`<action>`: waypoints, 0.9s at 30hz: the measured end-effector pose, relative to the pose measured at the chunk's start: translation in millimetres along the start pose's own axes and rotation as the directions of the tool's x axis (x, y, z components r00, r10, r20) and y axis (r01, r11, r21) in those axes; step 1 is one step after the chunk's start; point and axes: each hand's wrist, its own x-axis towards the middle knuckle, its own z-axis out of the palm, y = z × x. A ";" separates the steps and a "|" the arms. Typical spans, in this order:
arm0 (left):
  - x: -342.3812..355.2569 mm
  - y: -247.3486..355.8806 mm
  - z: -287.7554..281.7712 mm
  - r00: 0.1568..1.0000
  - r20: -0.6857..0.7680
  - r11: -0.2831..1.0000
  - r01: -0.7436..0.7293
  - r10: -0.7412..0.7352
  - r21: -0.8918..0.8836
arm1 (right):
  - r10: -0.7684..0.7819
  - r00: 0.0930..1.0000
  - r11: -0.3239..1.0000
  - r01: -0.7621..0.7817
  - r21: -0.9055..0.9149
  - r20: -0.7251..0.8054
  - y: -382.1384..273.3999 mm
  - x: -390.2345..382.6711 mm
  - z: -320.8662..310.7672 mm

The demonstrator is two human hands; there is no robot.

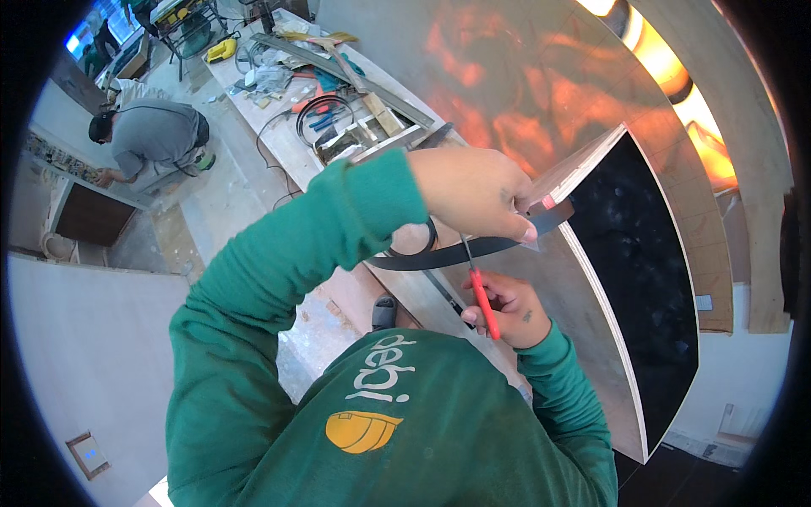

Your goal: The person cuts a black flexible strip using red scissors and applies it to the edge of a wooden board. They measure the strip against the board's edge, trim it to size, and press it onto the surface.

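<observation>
Black strip point(490, 247) is stretched out right in front of the wearer's chest, just beside the left edge of a big board. Going left to right: low down there's a wall socket point(88, 454), and above it a low cabinet point(97, 211) with a dark panel. Next to that is a co-worker point(165, 135) in a grey top and dark cap, bent over with an arm reaching toward it. Then comes a long, messy workbench point(230, 80), with a yellow tool point(221, 51) near its far end and loops of black cable point(325, 118) further along. Below that, a foot in a dark sandal point(384, 313) pokes out past the green shirt point(372, 380). Left hand point(486, 194) comes across from the left, fingers pinched together on the strip near its right end. Red-handled scissors point(483, 304) stand upright under it, blades up at the strip, though I can't tell if they're biting into it. Right hand point(514, 313) is curled around those handles, fingers mostly closed. Past that is the board point(634, 279) itself, black face and pale edges, tilted, with brown cardboard point(714, 287) behind it.
</observation>
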 end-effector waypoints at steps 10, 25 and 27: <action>38.1 1.6 9.8 0.988 0.125 0.975 -0.115 0.092 0.189 | -0.051 0.996 0.996 0.045 -0.083 -0.074 10.3 -4.5 1.4; 33.3 -6.3 16.1 0.989 -0.024 0.989 -0.144 0.145 0.038 | 0.033 0.999 0.997 -0.034 -0.071 -0.011 26.3 -5.9 -7.1; 33.7 -7.6 17.5 0.989 -0.041 0.987 -0.135 0.139 0.084 | 0.097 0.995 0.993 -0.096 -0.065 0.011 38.8 -5.0 -8.8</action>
